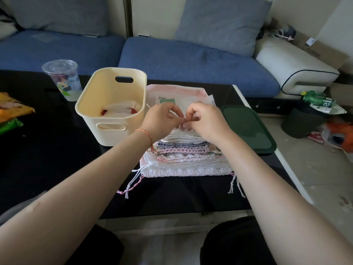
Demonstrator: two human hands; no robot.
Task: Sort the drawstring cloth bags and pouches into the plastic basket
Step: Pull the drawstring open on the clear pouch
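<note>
A stack of drawstring cloth bags (183, 155), white, pink and blue-patterned, lies on the black table (47, 159) with cords trailing off its near corners. My left hand (162, 119) and my right hand (204, 121) meet over the top of the stack, fingers curled, both pinching the gathered edge of the top white pouch (186, 135). The cream plastic basket (111, 104) stands just left of the stack. It holds a white pouch (119, 109) with something red beside it.
A clear lidded cup (63, 79) stands left of the basket. Snack packets (11, 113) lie at the table's left edge. A dark green lid (248, 129) sits right of the stack. A blue sofa (191, 60) runs behind the table; clutter lies on the floor (315, 159) at right.
</note>
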